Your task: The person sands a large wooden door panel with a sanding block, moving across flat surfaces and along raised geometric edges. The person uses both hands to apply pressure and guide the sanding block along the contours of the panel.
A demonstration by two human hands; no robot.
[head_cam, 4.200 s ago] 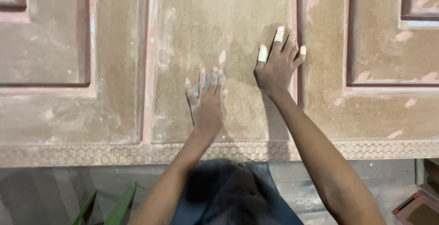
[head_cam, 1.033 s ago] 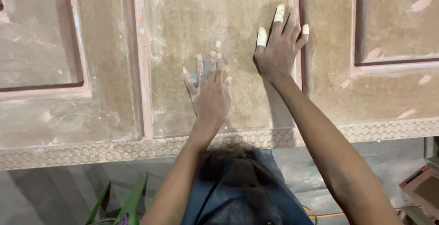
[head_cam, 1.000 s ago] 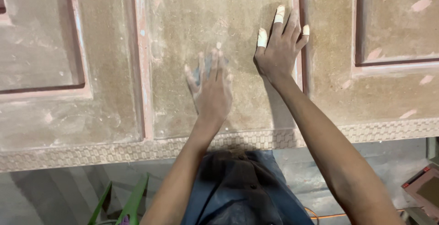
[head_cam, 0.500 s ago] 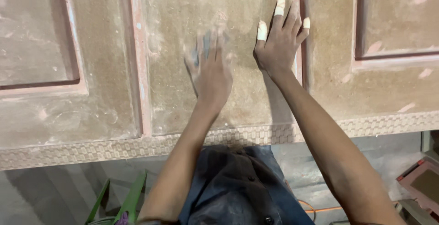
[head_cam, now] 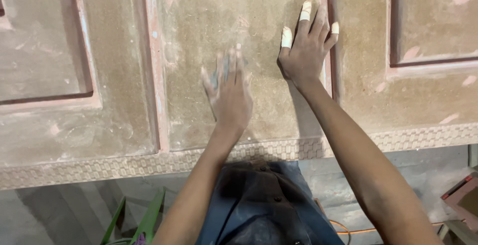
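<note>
Item one, the largest: a dusty brown wooden door panel (head_cam: 239, 6) lying flat and filling the upper two thirds of my view, with recessed fields at far left and far right, raised reddish mouldings running up between them, and a woven-pattern carved border (head_cam: 398, 138) along the near edge. Pale filler patches dot the right-hand field. Below the edge I see grey floor (head_cam: 59, 215), my own dark blue shirt (head_cam: 259, 205), green metal legs (head_cam: 149, 215) at lower left, a reddish box (head_cam: 463, 197) at lower right, and a thin orange cable (head_cam: 358, 231) on the floor. Next, my hands, both resting on the door's central flat field. My right hand (head_cam: 306, 51) lies palm down, fingers spread wide and flat, just beside the right moulding; it grips nothing. White tape wraps (head_cam: 286, 37) cover three of its fingertips (index, middle and little, as far as I can tell). My left hand (head_cam: 230, 93) lies just left of it, well apart from the left moulding, fingers together and blurred; something small and blue-grey (head_cam: 219, 75) shows under the fingers, pressed to the wood, but I cannot tell what it is.
</note>
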